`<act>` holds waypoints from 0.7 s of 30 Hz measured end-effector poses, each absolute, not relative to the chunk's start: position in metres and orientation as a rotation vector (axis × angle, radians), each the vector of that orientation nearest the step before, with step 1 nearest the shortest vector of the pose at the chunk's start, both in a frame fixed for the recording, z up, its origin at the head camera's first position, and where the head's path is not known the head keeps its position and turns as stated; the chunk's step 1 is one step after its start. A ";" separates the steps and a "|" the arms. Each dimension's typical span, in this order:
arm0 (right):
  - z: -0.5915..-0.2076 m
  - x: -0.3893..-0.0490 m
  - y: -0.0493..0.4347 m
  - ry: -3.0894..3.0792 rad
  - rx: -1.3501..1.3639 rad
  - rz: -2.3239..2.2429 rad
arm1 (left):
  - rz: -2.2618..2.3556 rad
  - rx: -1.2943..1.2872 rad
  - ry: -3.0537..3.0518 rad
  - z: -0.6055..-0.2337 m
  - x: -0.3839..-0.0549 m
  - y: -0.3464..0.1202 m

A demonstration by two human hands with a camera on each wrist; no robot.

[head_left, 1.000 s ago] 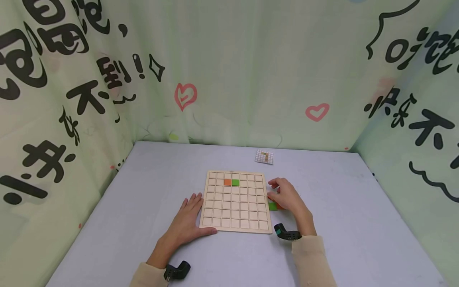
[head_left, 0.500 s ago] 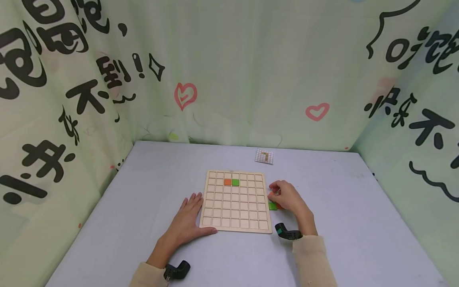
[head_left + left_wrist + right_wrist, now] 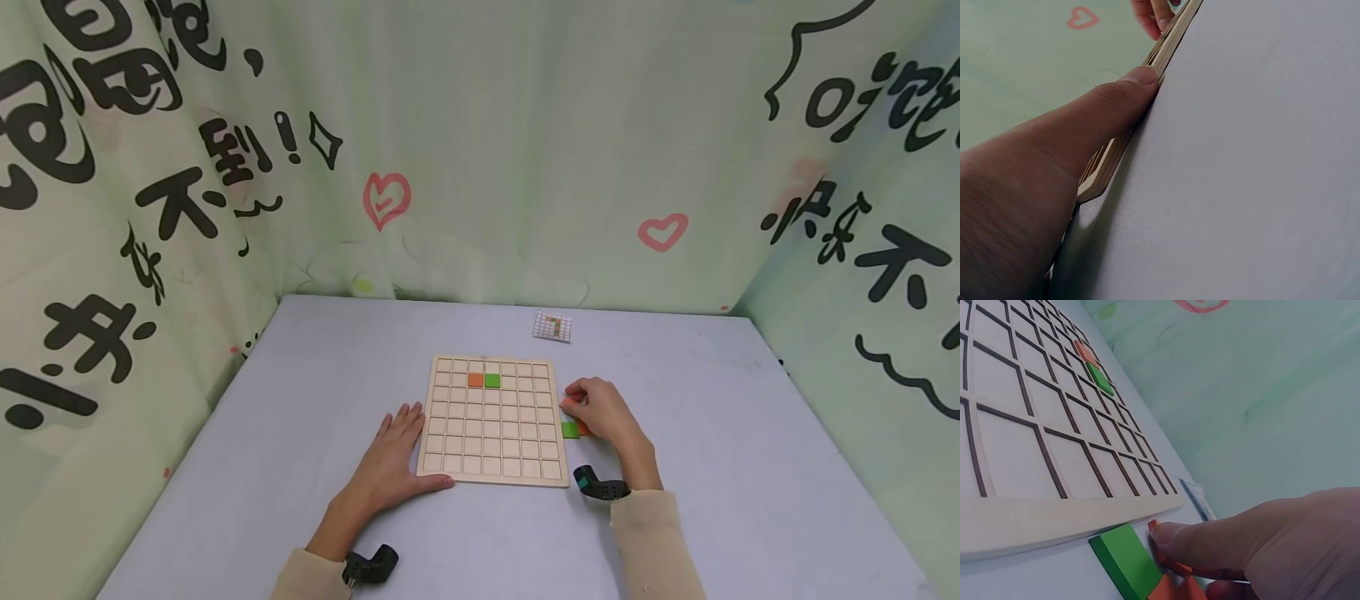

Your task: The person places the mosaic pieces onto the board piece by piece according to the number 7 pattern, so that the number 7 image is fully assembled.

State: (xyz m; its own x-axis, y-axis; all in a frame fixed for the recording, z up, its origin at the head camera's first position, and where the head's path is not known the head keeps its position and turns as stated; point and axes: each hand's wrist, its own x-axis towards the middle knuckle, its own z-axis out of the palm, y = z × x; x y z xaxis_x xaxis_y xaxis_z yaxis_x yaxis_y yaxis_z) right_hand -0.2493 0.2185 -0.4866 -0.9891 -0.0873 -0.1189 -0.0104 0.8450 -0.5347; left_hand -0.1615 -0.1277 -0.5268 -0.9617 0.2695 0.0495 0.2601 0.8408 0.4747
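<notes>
A wooden grid board (image 3: pixel 457 446) lies on the table, with one orange tile (image 3: pixel 476 380) and one green tile (image 3: pixel 492 381) set side by side in an upper row. My left hand (image 3: pixel 386 467) rests at its near left corner, fingers straight along the left side and thumb on the front edge (image 3: pixel 1102 178). Beside the right edge, my right hand (image 3: pixel 603 410) pinches another orange tile (image 3: pixel 1175 567) between thumb and fingers; it tilts up from the table. Just nearer, a loose green tile (image 3: pixel 1125 562) lies against more orange (image 3: pixel 583 428), partly hidden by the hand.
Behind the board lies a small card (image 3: pixel 552 327) printed with a grid and coloured squares. A pale green curtain (image 3: pixel 517 150) with black writing and red hearts surrounds the white table (image 3: pixel 720 467). Each wrist wears a black camera band (image 3: pixel 600 485).
My right fingers have closed onto an orange tile beside the board and tipped it up, so more of it shows. The left hand and the board have stayed put.
</notes>
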 end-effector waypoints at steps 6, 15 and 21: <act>-0.488 -0.251 0.219 2.884 -0.062 -0.826 | 0.771 0.420 2.992 -0.525 -0.161 -0.127; -0.491 -0.252 0.218 2.885 -0.077 -0.821 | 0.783 0.409 2.987 -0.526 -0.161 -0.127; -0.489 -0.250 0.216 2.877 -0.085 -0.846 | 0.794 0.414 2.988 -0.525 -0.160 -0.126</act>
